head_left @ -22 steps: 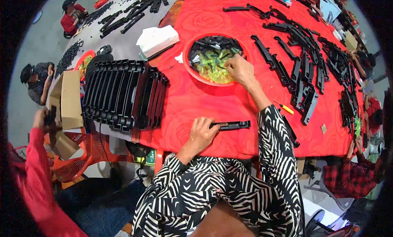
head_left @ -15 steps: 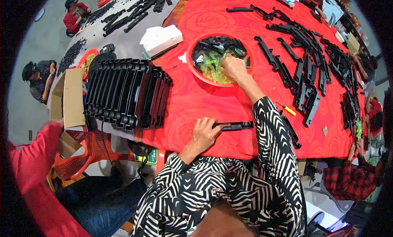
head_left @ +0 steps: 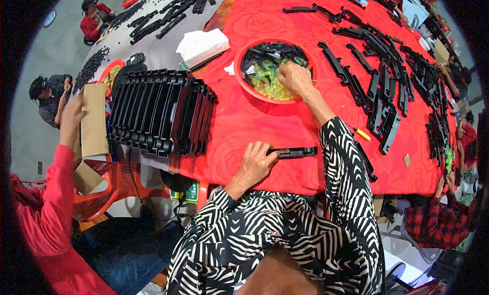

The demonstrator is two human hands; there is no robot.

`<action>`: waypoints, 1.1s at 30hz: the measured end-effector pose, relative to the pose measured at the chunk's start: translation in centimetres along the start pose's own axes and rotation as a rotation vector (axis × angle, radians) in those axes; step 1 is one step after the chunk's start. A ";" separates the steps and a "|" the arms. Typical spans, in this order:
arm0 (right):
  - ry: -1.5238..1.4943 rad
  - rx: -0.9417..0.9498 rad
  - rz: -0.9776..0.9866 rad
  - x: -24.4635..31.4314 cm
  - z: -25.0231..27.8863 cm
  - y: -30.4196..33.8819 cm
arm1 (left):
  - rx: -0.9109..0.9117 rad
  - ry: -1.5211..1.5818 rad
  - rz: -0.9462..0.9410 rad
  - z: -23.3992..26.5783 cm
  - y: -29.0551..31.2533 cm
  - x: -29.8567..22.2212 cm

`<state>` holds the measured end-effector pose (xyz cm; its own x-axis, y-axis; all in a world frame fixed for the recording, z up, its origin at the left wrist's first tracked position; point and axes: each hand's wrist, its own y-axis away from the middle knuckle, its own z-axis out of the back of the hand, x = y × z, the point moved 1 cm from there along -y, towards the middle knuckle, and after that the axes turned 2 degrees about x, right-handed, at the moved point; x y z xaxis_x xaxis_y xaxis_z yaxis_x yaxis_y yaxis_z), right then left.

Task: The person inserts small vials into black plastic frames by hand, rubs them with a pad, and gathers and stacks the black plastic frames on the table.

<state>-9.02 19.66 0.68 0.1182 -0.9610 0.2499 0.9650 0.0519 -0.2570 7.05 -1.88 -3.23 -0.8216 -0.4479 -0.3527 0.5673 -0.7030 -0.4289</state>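
Observation:
On the red cloth near the table's front edge, my left hand (head_left: 256, 165) grips one end of a long, narrow black plastic part (head_left: 296, 152), which lies crosswise pointing right. My right hand (head_left: 296, 80) reaches over the right side of a round red basin (head_left: 238, 71), its fingers curled down at the contents. Whatever those fingers may hold is hidden. Inside the basin are translucent yellow-green pieces (head_left: 267, 85) in front and small black pieces (head_left: 270, 53) toward the back.
Left of the basin stands a row of black plastic frames (head_left: 158, 114) beside a cardboard box (head_left: 93, 119). A white packet (head_left: 202, 46) lies behind. Rightward are a yellow-handled tool (head_left: 362, 134) and heaped black parts (head_left: 379, 86). A red-sleeved co-worker (head_left: 58, 188) sits at left.
My right hand stays at the basin with slightly shifted fingers, and my left hand keeps the black part. The red-sleeved co-worker's hand has risen to the top of the cardboard box.

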 end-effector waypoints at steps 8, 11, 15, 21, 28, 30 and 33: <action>-0.979 -0.108 -0.142 2.3 6.4 2.6 | -0.118 0.343 0.185 2.0 -1.7 0.1; -1.185 -0.078 -0.400 5.2 7.2 6.6 | -0.278 0.993 0.617 2.2 -2.9 0.7; -1.405 -0.104 -0.503 7.2 6.6 11.4 | -0.255 1.399 0.733 3.9 -5.1 -0.2; -1.352 -0.151 -0.375 7.0 3.7 15.8 | -0.129 1.471 0.698 1.9 -3.6 -0.7; -1.006 0.201 -0.488 5.8 4.8 20.9 | 0.105 1.080 0.566 1.1 -0.5 -1.5; -1.045 0.297 -0.556 5.7 4.1 22.2 | 0.146 0.953 0.480 1.6 0.0 -2.4; -1.113 0.230 -0.562 5.9 3.5 23.0 | 0.038 0.699 0.354 2.4 0.2 -3.3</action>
<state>14.67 16.17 -0.52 -0.2949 -0.1240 0.9474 0.9510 -0.1345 0.2784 9.69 -1.84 -0.16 -0.3591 -0.2058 -0.9103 0.7760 -0.6077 -0.1687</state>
